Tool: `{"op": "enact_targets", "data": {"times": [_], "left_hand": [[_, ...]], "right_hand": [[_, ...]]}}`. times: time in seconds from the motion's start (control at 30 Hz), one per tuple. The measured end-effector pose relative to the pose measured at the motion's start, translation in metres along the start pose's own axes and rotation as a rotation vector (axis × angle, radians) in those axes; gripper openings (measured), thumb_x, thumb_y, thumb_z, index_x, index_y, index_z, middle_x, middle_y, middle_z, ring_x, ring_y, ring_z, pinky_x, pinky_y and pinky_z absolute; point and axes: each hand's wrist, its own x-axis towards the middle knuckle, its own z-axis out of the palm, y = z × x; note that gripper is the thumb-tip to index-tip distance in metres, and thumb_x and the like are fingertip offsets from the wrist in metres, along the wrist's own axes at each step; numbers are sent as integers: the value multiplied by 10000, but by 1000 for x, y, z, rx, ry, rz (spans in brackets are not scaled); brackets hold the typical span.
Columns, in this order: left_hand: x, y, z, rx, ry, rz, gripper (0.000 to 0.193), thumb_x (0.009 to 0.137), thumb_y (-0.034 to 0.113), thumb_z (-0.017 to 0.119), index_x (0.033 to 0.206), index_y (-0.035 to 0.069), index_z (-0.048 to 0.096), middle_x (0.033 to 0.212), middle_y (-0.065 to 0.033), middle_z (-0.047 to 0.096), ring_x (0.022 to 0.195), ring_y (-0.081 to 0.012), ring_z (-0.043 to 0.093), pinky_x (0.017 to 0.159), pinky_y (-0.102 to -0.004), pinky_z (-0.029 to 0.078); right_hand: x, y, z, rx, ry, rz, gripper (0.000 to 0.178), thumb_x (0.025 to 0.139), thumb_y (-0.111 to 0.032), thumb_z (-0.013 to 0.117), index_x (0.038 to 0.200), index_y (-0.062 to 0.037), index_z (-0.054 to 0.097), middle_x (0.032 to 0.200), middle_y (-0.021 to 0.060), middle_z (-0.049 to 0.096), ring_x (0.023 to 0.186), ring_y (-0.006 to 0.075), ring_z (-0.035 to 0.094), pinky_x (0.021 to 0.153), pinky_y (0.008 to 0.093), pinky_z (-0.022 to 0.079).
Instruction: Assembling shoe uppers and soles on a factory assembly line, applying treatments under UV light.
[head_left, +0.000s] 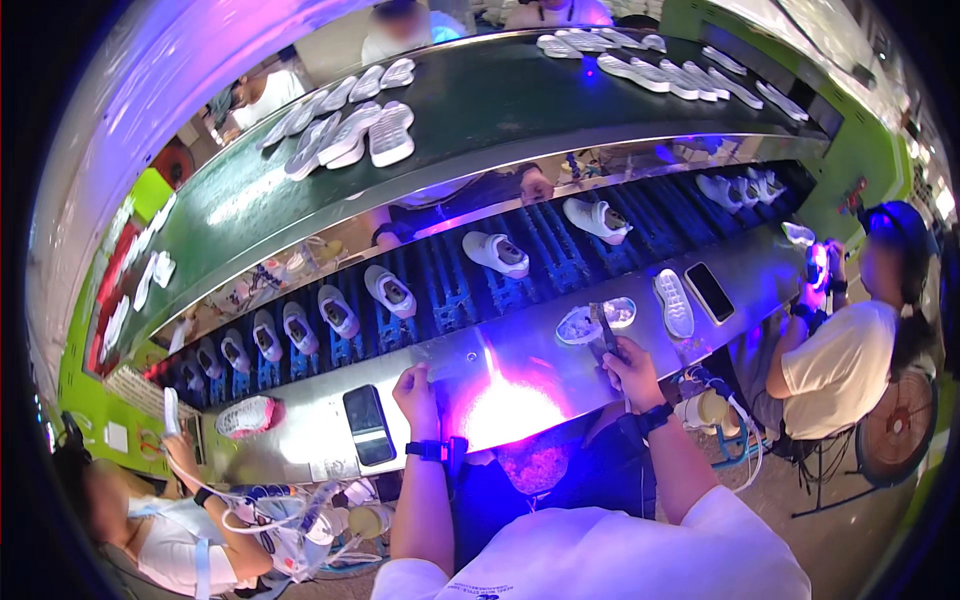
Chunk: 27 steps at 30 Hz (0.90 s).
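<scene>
My right hand (632,374) grips a brush (604,328) by its handle, with the bristle end pointing away from me. The brush reaches over a small dish (580,326) with whitish contents, and a second small dish (620,312) stands beside it. I cannot tell if the bristles touch either one. My left hand (415,396) is closed above the metal ledge (470,357), its fingers curled together; what they hold, if anything, is hidden. Between my hands a bright glare washes out the ledge. A white shoe sole (673,304) lies right of the dishes.
Beyond the ledge, a dark conveyor with blue racks (450,290) carries several white shoes (497,254). A higher green belt (480,110) bears soles. Phones (709,293) lie on the ledge, another phone (369,425) by my left hand. Co-workers sit at both sides; others stand across.
</scene>
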Motion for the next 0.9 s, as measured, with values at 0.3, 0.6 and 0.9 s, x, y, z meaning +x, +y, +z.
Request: {"op": "enact_targets", "data": {"times": [0.3,0.6,0.9], "left_hand": [[-13,-14,8,132,-4,168,191,976,131,678,830,19,627,671,39,544,547,-35,436,485,-238,348],[-11,-26,11,156,-20,247,128,957,88,686,850,29,646,662,63,524,553,-26,430,488,-222,325],[2,-40,11,129,-81,256,70,953,75,660,913,18,667,793,20,608,645,-66,514,526,-232,398]], "right_hand": [[-13,1,1,23,66,-59,331,939,-14,668,1265,-3,609,810,15,631,569,60,517,496,230,385],[-14,3,-5,-58,73,-104,311,935,-22,683,1237,11,616,887,19,648,693,83,584,620,266,489],[-12,4,-12,-109,57,-113,295,947,-76,692,1227,-10,626,896,17,657,725,86,596,642,268,490]]}}
